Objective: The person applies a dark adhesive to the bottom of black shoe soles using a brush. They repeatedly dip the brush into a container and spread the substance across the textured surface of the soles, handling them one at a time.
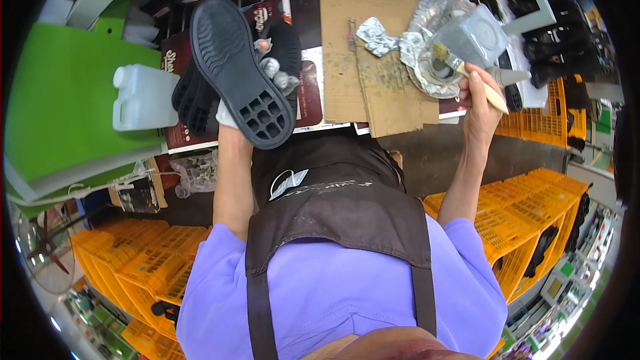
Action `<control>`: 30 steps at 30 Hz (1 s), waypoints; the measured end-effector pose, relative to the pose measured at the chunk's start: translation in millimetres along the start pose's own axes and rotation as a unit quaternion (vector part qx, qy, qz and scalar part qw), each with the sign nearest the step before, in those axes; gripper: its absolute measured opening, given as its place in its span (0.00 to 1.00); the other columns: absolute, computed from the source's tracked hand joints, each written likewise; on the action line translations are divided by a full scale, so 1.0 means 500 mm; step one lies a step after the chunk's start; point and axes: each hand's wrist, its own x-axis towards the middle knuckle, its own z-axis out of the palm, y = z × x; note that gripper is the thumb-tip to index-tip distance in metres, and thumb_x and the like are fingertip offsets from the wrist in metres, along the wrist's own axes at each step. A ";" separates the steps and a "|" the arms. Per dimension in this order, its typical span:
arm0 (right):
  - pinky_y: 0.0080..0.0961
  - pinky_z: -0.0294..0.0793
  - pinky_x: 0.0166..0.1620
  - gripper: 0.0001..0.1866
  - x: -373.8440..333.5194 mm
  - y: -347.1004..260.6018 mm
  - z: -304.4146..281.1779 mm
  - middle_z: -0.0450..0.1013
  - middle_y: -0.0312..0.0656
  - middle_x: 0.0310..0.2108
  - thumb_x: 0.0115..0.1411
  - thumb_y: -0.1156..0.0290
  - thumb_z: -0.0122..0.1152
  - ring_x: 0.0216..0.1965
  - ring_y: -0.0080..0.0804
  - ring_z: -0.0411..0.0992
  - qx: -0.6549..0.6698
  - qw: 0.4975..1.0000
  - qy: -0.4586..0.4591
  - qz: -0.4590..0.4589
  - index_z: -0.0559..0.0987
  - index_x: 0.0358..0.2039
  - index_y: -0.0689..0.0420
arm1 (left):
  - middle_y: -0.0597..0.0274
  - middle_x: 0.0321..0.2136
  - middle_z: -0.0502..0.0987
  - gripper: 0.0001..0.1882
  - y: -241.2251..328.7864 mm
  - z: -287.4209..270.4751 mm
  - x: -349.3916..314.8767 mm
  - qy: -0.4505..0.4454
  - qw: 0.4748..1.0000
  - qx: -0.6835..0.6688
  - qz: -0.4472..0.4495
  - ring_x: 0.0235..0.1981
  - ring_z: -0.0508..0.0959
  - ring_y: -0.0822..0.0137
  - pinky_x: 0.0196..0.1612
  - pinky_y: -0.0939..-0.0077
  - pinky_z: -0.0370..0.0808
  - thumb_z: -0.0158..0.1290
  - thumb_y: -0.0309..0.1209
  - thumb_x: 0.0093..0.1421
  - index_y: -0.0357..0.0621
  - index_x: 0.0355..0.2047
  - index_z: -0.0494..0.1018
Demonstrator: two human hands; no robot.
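Note:
A black shoe sole (230,67) stands tilted over the left of the worktable, its treaded underside facing me. My left hand (270,68) is closed on it from behind; pale-covered fingertips show at its right edge, and the rest is mostly hidden. More black soles (195,103) lie beneath it. My right hand (481,87) grips the pale handle of a flat paintbrush (455,61). The brush's bristles are over a round, plastic- and foil-lined bowl (427,80), at its inner side; whether they touch anything inside, I cannot tell.
A white plastic jug (143,98) stands at the left by a green panel (60,100). Stained cardboard (347,93) lies mid-table with a crumpled white wad (377,36). By the bowl are a clear container (480,33) and a nozzled bottle (510,77). Orange crates (527,207) stand on both sides.

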 end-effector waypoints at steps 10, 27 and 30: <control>0.19 0.70 0.28 0.10 0.042 0.064 0.016 0.75 0.42 0.20 0.54 0.67 0.60 0.22 0.23 0.72 -0.357 0.929 0.042 -0.089 0.80 0.30 0.61 | 0.46 0.34 0.77 0.25 -0.058 -0.073 -0.007 0.173 0.978 -0.113 -0.004 0.33 0.78 0.54 0.40 0.63 0.75 0.41 0.44 0.61 0.32 0.42 0.70; 0.11 0.67 0.21 0.13 0.000 0.048 -0.011 0.73 0.36 0.18 0.55 0.63 0.62 0.17 0.15 0.68 -0.188 0.977 0.063 0.075 0.79 0.29 0.62 | 0.35 0.51 0.64 0.41 -0.078 0.007 -0.035 0.089 0.994 -0.020 0.052 0.50 0.68 0.42 0.50 0.55 0.68 0.36 0.57 0.60 0.26 0.55 0.55; 0.11 0.68 0.21 0.13 0.007 0.030 -0.027 0.73 0.36 0.18 0.55 0.63 0.62 0.17 0.14 0.69 -0.172 0.981 0.056 0.076 0.79 0.28 0.62 | 0.32 0.47 0.66 0.41 -0.092 0.022 -0.036 0.108 0.993 0.017 0.033 0.49 0.68 0.39 0.47 0.54 0.71 0.32 0.57 0.61 0.26 0.55 0.55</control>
